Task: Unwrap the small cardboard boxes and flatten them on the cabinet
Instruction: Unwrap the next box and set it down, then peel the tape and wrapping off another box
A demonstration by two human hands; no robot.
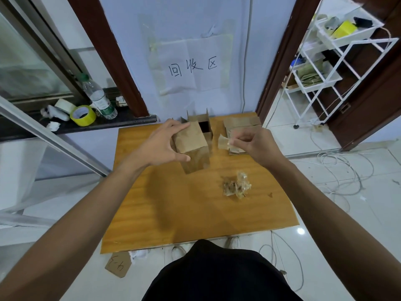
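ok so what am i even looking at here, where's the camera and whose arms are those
There is no machine here. A single camera sits on a person's head, looking forward and down, so both arms are that person's own. The left hand grips an open cardboard box with its far flaps standing up. The right hand pinches a clear strip of tape. Below them is the wooden cabinet top. Behind the right hand lies a stack of flattened boxes, and nearer the person lies a crumpled wad of tape.
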